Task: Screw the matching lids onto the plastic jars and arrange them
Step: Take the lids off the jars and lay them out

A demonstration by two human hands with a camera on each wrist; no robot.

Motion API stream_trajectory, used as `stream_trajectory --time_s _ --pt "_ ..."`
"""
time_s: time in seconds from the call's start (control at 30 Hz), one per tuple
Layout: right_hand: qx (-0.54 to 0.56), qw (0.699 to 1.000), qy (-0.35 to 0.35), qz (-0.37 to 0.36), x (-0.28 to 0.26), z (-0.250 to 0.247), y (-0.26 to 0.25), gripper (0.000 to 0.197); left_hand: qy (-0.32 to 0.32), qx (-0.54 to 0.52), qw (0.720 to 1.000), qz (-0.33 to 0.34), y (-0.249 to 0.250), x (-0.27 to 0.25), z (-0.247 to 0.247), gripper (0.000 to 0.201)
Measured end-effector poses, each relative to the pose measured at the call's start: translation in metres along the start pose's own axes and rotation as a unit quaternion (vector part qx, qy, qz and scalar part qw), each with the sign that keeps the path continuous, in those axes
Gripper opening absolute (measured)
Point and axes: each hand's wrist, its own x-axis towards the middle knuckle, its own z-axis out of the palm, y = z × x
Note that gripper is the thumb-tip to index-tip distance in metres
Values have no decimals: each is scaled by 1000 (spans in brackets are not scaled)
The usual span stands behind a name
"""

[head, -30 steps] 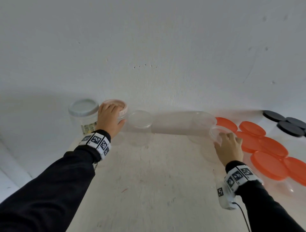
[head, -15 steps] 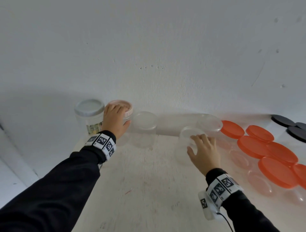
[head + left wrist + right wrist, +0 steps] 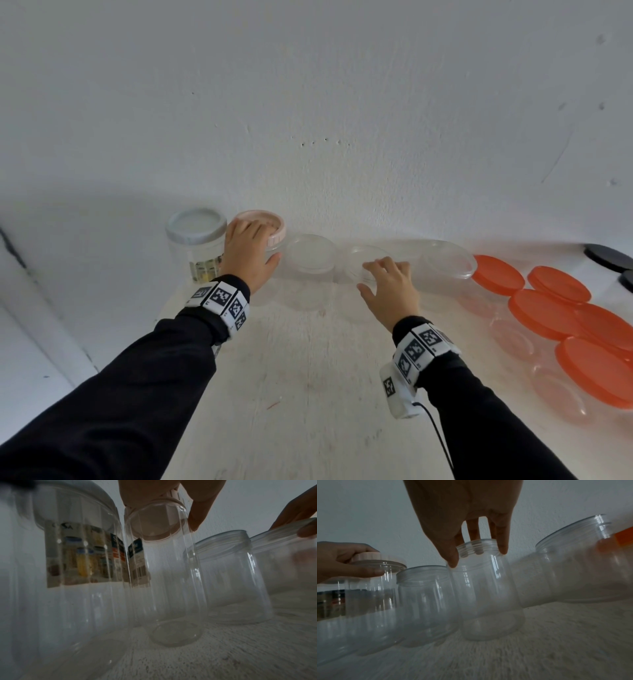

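My left hand [image 3: 263, 240] grips the pink lid [image 3: 274, 222] on a tall clear jar [image 3: 164, 581] at the back left, thumb at the side and fingers on top. My right hand [image 3: 376, 274] holds an open clear jar [image 3: 488, 591] by its threaded rim, fingers inside and thumb outside. That jar stands on the table against another open jar [image 3: 310, 255], which sits between the two hands. A labelled jar with a white lid [image 3: 197, 229] stands left of the pink-lidded one.
A wider open jar [image 3: 445, 263] stands right of my right hand. Several orange-lidded jars [image 3: 544, 308] crowd the right side, with black lids [image 3: 606, 257] behind them. The white wall runs close behind the row. The table [image 3: 308, 394] drops off at the left.
My right hand has moved the open jar leftward from beside the orange lids to next to the other open jar. My left hand stays on the pink lid.
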Motion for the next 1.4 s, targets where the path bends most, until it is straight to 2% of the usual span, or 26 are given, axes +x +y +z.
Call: stream_trajectory --time_s 0.67,0.77,0.87,0.97,1.07,1.17,1.27,1.4 --pt "5 1000 0 -11 12 5 -5 41 17 7 1000 4 -4 0 6 41" --pt "52 999 -5 -10 13 -4 1 43 23 5 1000 6 -4 0 6 41" --pt "113 992 54 19 18 -17 18 39 26 1 1000 8 -5 -1 7 40" --pt "84 990 103 51 25 -23 46 40 31 -2 999 10 -6 0 8 40" --pt "16 992 78 97 30 -21 74 53 37 -4 999 10 -5 0 7 40" --pt "-42 990 7 133 33 -17 91 66 35 -3 999 4 -3 0 7 40" --pt "-62 985 -52 150 35 -14 99 71 37 -5 999 2 -3 0 8 40" --pt "-65 985 -23 158 39 -18 100 66 35 0 999 5 -4 0 8 41"
